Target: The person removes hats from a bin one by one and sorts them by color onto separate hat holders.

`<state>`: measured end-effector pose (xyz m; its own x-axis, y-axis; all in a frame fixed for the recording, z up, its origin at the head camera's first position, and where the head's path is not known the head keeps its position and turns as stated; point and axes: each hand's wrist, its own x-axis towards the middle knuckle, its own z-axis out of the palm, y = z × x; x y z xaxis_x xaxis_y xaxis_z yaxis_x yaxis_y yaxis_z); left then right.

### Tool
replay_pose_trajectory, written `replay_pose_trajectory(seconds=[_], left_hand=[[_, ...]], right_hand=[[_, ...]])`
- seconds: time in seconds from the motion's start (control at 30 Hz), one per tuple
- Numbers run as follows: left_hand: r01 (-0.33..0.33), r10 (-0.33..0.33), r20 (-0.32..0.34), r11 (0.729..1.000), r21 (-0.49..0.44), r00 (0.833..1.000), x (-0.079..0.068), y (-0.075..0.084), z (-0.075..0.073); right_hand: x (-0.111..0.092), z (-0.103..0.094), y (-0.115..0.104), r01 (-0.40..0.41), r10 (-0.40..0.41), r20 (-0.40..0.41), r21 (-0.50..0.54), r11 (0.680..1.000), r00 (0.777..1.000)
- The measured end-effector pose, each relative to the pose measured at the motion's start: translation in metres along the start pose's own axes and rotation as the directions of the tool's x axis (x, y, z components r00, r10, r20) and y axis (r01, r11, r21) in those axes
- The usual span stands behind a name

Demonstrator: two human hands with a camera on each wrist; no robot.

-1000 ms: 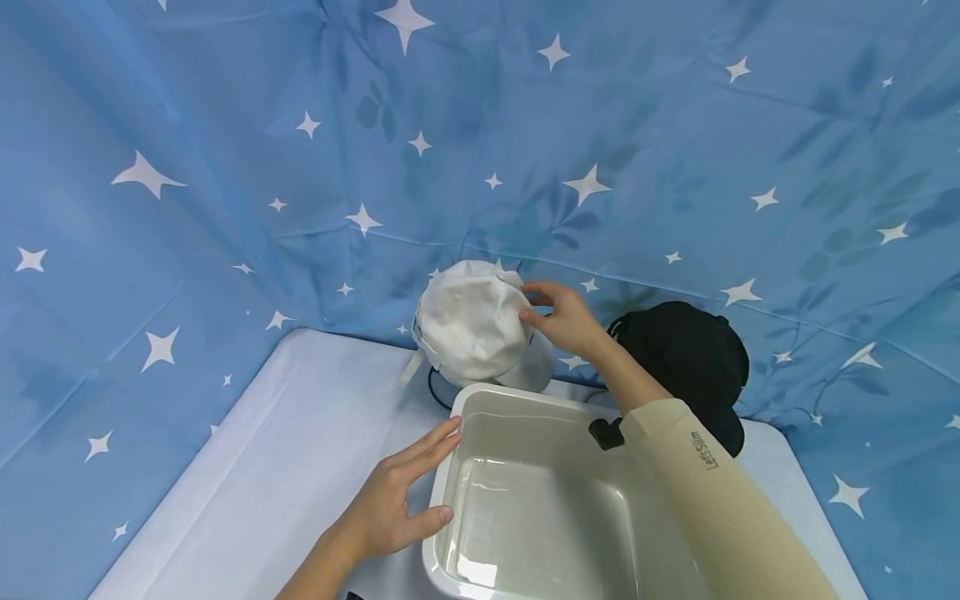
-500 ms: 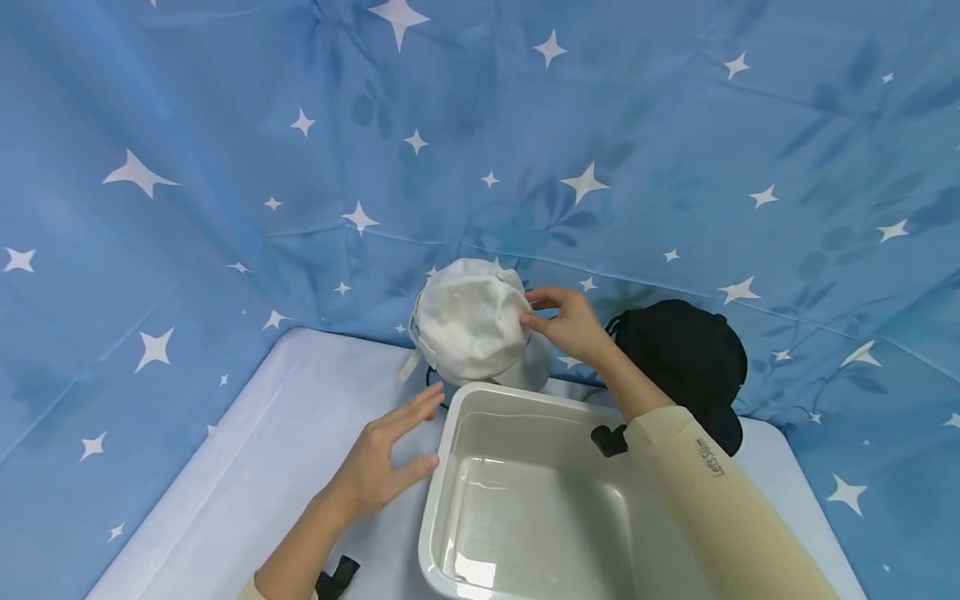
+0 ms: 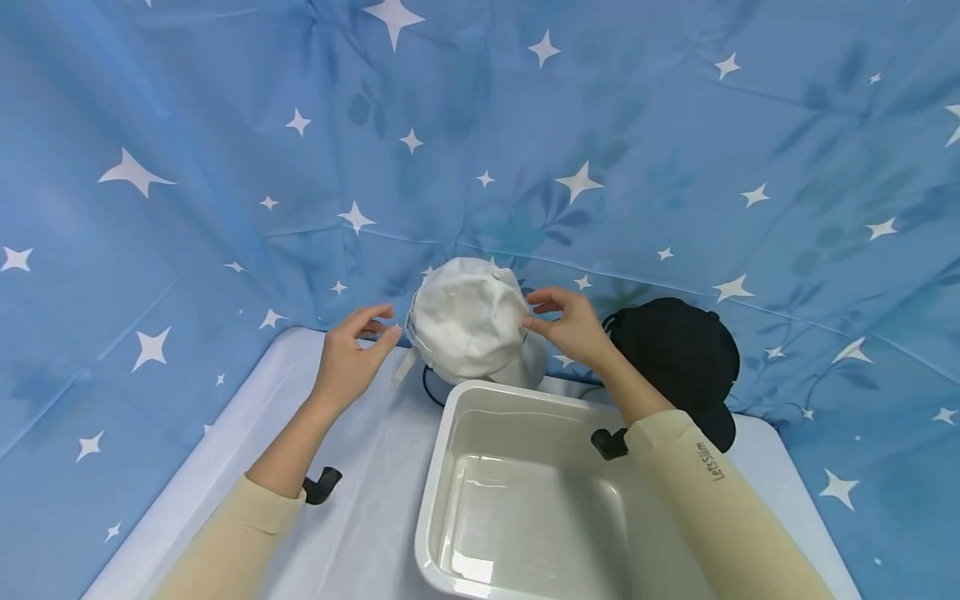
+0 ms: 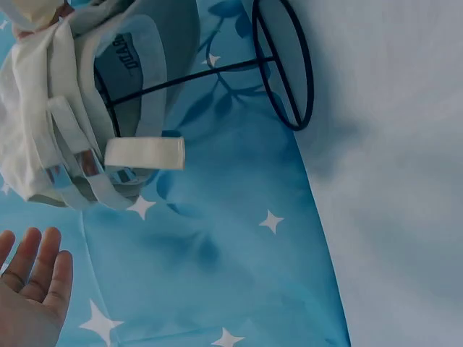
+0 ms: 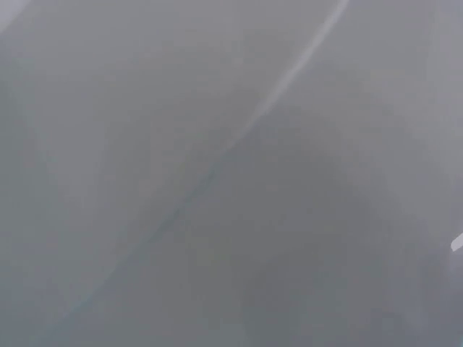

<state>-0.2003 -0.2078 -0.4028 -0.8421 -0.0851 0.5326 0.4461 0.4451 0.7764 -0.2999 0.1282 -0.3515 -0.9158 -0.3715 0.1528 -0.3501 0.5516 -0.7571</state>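
A white baseball cap [image 3: 468, 321] sits at the back of the table on a thin black wire stand [image 4: 282, 65]. My right hand [image 3: 568, 327] holds the cap's right side, thumb and fingertips at its crown. Left of the cap is my left hand [image 3: 351, 354], fingers bent loosely toward it. In the left wrist view, the fingers of this hand [image 4: 32, 289] are apart from the cap, with a loose strap [image 4: 145, 153] hanging from the cap's back. The right wrist view shows only a smooth grey surface, neither hand nor cap.
A glossy off-white tub [image 3: 431, 508] stands in front of the cap, under my right forearm. A black cap [image 3: 671, 350] is at the back right. The white table [image 3: 375, 500] meets a blue star-printed curtain [image 3: 225, 125] behind.
My left hand has left the tub's left rim and moved up and forward to the white cap's left side. The right hand stays at the cap's right side.
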Motion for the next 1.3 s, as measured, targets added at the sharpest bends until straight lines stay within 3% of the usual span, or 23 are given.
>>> replay_pose_trajectory(seconds=[0.27, 0.4, 0.57, 0.7, 0.83, 0.97, 1.3], left_hand=[[0.024, -0.022, 0.055, 0.999, -0.029, 0.998, 0.024, -0.005, 0.003], [0.115, -0.105, 0.097, 0.988, -0.105, 0.99, 0.032, -0.005, 0.004], [0.253, -0.222, 0.15, 0.938, -0.237, 0.963, 0.043, -0.007, 0.005], [0.346, -0.301, 0.182, 0.883, -0.319, 0.936, 0.05, -0.005, 0.008], [0.404, -0.348, 0.21, 0.828, -0.388, 0.914, 0.055, -0.003, 0.011], [0.435, -0.373, 0.225, 0.794, -0.425, 0.9, 0.058, -0.004, 0.015], [0.436, -0.378, 0.219, 0.804, -0.404, 0.9, 0.063, -0.006, 0.022]], right_hand=[[-0.001, 0.001, 0.009, 0.006, -0.006, -0.002, 0.022, 1.0, 1.0], [-0.002, 0.003, 0.011, 0.001, -0.001, 0.007, 0.028, 1.0, 1.0], [-0.001, 0.005, 0.017, 0.004, -0.004, 0.004, 0.036, 0.999, 1.0], [-0.001, 0.007, 0.019, 0.006, -0.006, -0.001, 0.045, 0.999, 1.0], [-0.001, 0.008, 0.02, 0.017, -0.017, -0.008, 0.038, 0.999, 1.0], [0.001, 0.01, 0.024, 0.024, -0.024, -0.012, 0.032, 0.999, 1.0], [0.002, 0.011, 0.025, 0.015, -0.014, -0.02, 0.057, 0.998, 1.0]])
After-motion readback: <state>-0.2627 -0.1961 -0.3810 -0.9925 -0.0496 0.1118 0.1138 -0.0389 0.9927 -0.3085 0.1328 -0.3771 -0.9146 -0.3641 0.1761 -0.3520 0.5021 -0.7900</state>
